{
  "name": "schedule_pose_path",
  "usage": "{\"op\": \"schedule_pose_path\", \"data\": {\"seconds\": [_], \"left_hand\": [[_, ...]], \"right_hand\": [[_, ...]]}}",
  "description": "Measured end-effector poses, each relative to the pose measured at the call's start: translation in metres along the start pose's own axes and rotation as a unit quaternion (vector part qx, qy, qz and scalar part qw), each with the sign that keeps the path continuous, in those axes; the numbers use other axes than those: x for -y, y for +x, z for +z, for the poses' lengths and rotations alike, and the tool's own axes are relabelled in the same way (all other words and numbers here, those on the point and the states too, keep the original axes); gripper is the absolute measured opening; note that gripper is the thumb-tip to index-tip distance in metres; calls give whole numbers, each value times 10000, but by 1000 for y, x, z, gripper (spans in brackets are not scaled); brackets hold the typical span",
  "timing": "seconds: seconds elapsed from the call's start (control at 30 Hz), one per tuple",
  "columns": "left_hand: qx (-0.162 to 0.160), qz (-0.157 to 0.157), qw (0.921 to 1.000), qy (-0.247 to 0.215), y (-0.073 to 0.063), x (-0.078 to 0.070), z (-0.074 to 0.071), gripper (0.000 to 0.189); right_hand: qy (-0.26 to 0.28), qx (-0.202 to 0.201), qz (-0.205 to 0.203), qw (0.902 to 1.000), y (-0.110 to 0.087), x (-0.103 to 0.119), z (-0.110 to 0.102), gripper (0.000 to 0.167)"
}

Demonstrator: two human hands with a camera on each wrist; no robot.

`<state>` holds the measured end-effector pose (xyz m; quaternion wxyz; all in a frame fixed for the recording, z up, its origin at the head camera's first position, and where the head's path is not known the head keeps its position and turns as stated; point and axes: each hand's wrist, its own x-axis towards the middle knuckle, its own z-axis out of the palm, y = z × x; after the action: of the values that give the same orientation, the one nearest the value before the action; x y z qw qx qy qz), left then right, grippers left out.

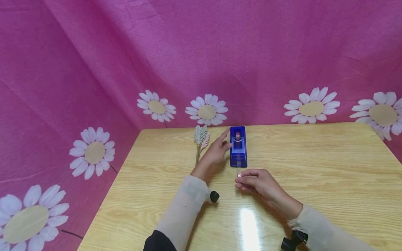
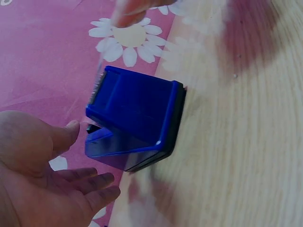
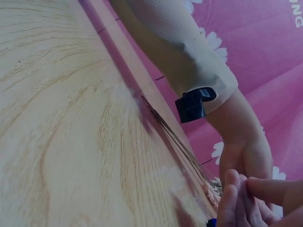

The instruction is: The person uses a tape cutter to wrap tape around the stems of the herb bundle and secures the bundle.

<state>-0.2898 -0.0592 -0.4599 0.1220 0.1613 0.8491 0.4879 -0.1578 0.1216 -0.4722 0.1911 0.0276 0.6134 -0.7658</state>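
Observation:
A blue tape dispenser (image 1: 238, 153) stands near the back edge of the wooden table, its serrated cutter toward the front. My left hand (image 1: 216, 150) is at its left side with the fingers fairly straight; in the left wrist view the thumb is close to the blue body (image 2: 137, 111). Between thumb and fingers my right hand (image 1: 257, 181) pinches the loose end of the clear tape (image 1: 239, 171), just in front of the dispenser. A thin strip runs from the cutter to those fingertips. In the right wrist view, the pinching fingers (image 3: 234, 203) overlap the left hand (image 3: 246, 151).
A small bunch of dried-looking stems (image 1: 201, 136) with pale green and pink heads lies left of the dispenser, beside my left wrist. Behind the wooden table (image 1: 314, 157) hangs a magenta cloth (image 1: 251, 52) printed with white daisies.

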Motion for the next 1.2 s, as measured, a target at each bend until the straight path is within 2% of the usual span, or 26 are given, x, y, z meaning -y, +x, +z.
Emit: {"op": "schedule_pose_path", "data": {"seconds": [0.27,0.37,0.7,0.93,1.2], "left_hand": [[-151,45,9998,119,-10,-5,-13,61],[-218,-26,9996,188,-14,-4,-18,62],[-352,-154,9989,281,-20,6,-32,64],[-549,-137,9982,201,-31,17,-41,65],[-690,-90,9967,427,-45,24,-49,64]], "right_hand": [[-67,-67,102,9999,0,2,0,33],[-99,-92,102,9999,0,3,1,33],[-149,-69,-82,9998,0,2,-1,31],[-140,-88,-67,9998,0,3,0,30],[-104,-107,-26,9999,-1,3,0,29]]}}
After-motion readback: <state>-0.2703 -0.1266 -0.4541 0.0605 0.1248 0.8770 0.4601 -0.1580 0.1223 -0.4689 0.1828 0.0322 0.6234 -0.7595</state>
